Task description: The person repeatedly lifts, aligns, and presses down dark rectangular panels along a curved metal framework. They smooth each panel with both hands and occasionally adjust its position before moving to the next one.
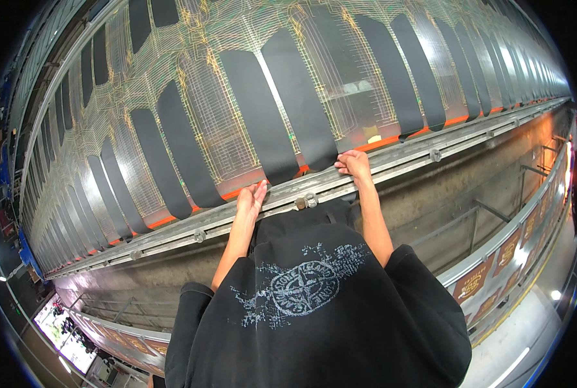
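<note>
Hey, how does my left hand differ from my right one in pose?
Your left hand has its fingers fairly straight, while your right hand has them curled. The left hand is beside the lower end of one black strip; the right hand is by the lower end of its right-hand neighbour. Both hands are bare.

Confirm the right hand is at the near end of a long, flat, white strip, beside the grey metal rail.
Wrong colour: the head view shows the long, flat strip is dark grey, not white. The right hand is at its near end, beside the metal rail.
</note>
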`<state>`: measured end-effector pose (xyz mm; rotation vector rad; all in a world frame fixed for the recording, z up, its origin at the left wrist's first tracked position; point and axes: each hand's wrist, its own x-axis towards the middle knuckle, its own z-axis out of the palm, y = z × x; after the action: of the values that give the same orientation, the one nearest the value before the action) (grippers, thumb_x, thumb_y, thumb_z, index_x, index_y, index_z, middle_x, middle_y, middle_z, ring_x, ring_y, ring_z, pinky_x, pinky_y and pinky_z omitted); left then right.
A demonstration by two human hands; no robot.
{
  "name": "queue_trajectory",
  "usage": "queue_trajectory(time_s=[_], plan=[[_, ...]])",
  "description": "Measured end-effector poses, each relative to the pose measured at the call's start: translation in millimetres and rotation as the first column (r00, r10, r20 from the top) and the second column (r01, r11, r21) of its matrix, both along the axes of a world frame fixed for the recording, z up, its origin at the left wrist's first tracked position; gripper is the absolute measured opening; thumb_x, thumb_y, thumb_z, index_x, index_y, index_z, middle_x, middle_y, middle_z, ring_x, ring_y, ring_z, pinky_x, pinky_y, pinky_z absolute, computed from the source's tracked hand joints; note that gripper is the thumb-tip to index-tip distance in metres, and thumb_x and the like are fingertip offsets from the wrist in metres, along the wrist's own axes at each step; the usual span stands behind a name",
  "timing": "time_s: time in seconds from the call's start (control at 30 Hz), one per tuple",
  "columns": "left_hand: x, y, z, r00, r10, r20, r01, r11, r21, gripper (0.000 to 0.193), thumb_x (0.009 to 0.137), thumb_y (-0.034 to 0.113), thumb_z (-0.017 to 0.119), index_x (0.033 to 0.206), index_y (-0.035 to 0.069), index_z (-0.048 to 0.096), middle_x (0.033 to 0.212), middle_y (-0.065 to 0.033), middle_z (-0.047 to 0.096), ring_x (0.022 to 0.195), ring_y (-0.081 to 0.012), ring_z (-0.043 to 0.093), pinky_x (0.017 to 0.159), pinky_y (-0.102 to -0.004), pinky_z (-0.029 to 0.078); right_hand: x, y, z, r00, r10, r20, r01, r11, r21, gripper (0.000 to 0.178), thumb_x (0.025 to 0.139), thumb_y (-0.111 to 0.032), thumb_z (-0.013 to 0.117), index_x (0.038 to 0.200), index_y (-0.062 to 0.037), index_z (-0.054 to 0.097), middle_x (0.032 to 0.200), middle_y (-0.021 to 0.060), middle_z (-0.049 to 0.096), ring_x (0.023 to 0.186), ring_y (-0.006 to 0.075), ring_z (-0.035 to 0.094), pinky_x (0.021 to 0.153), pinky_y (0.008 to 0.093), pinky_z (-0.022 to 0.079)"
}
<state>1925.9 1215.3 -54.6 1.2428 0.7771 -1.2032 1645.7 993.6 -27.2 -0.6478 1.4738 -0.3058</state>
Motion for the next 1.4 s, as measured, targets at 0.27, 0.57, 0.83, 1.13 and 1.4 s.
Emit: queue_trajectory(time_s=[0.27,0.57,0.83,1.13,1.4], plan=[[-0.9,5.1,-5.1,0.995,-0.024,-0.099,0.022,1.0,-0.015,0.013,0.107,0.005,0.049,0.114,-0.001,0.057,0.11,-0.0138,0.071,0.097,-0.0216,0.075,0.073,-0.0305,0.067,4.1,8.2,-1.9,0.994,-0.107,0.0,0.107,0.994,0.033,0.014,0.097,-0.007,0.067,0.105,0.0043,0.066,0.077,0.0056,0.068,0.058,0.0132,0.067,0.044,0.024,0.051],[-18.2,-15.1,8.8,0.998,-0.058,-0.017,0.059,0.997,0.055,0.014,0.105,0.0,0.049,0.117,0.002,0.056,0.112,-0.0137,0.069,0.094,-0.0217,0.074,0.071,-0.0294,0.067,17.4,7.8,-12.6,0.965,-0.182,0.188,0.15,0.973,0.174,0.011,0.098,-0.006,0.065,0.091,0.0004,0.059,0.075,0.008,0.066,0.057,0.0148,0.066,0.044,0.0259,0.049],[-14.3,-3.0,-13.1,0.998,-0.049,-0.043,0.051,0.998,0.037,0.012,0.108,0.006,0.049,0.118,0.003,0.055,0.115,-0.0132,0.069,0.09,-0.0211,0.072,0.074,-0.0321,0.066,18.9,11.2,-8.4,0.994,-0.08,0.073,0.074,0.994,0.077,0.007,0.095,-0.004,0.065,0.091,0.0014,0.061,0.075,0.0079,0.068,0.059,0.0159,0.07,0.041,0.0245,0.048],[-16.7,-4.4,-4.0,0.994,-0.112,0.015,0.111,0.991,0.078,0.017,0.107,0.009,0.054,0.121,-0.002,0.056,0.112,-0.0154,0.073,0.09,-0.0234,0.074,0.076,-0.0357,0.067,17.5,16.0,-15.2,1.0,-0.021,0.005,0.021,1.0,0.004,0.009,0.093,-0.002,0.064,0.095,0.0064,0.065,0.078,0.0099,0.069,0.06,0.0162,0.071,0.044,0.0257,0.053],[-30.2,-16.8,6.1,0.969,-0.209,0.129,0.177,0.959,0.221,0.029,0.105,0.013,0.057,0.13,0.0,0.05,0.115,-0.0172,0.072,0.084,-0.0259,0.075,0.067,-0.0392,0.067,20.9,19.3,-12.7,0.999,-0.038,0.0,0.038,0.999,-0.015,0.005,0.095,-0.002,0.062,0.094,0.0031,0.064,0.078,0.009,0.069,0.059,0.0156,0.069,0.049,0.0275,0.058]])
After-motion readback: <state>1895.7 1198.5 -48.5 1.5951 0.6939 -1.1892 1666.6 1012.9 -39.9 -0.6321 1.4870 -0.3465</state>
